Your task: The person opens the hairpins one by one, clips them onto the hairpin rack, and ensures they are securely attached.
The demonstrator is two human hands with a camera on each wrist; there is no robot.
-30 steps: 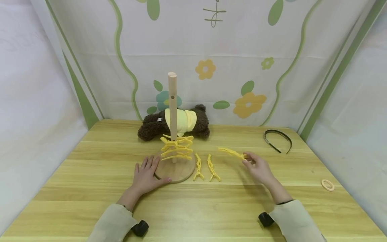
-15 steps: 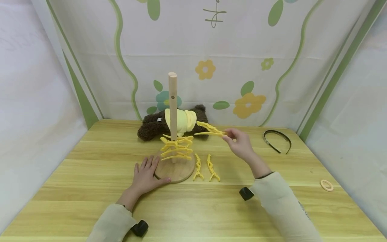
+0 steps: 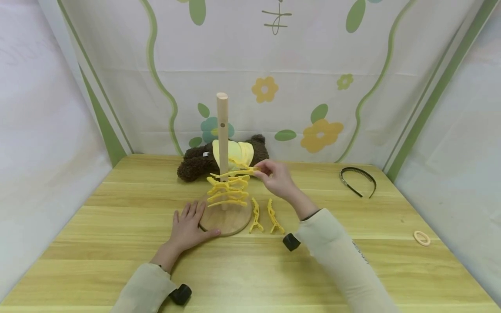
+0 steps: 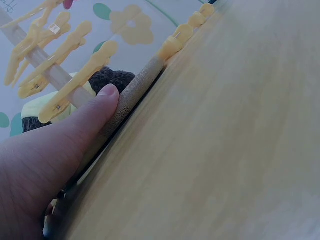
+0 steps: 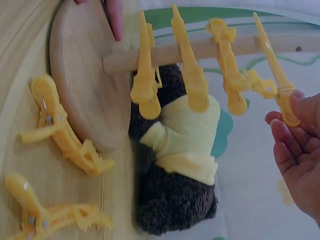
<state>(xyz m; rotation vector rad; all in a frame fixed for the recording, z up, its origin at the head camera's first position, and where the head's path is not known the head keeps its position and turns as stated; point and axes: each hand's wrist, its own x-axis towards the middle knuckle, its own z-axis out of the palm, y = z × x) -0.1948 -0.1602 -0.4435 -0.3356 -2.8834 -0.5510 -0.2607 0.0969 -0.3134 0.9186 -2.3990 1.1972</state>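
Note:
A wooden post [image 3: 222, 113] rises from a round wooden base [image 3: 228, 224]. Several yellow hair clips [image 5: 190, 75] are clamped along its lower part. My left hand [image 3: 188, 228] rests on the base's left edge with spread fingers, its thumb lying along the rim in the left wrist view. Between thumb and fingers, my right hand [image 3: 275, 177] pinches the handle end of another yellow hair clip [image 5: 272, 60]. That clip's jaws are spread apart at the post, just above the clamped ones. Right of the base, two loose yellow hair clips [image 3: 256, 215] lie on the table.
Behind the post a brown teddy bear [image 3: 195, 163] in a yellow shirt lies on its side. A black headband [image 3: 358, 180] is at the back right of the wooden table [image 3: 250, 269]. Near the right edge lies a small beige ring [image 3: 422, 238]. Fabric walls surround the table.
My right hand has carried its hair clip leftward and up from the table's right side to the post, squeezing the clip's jaws apart. My left hand has stayed on the base.

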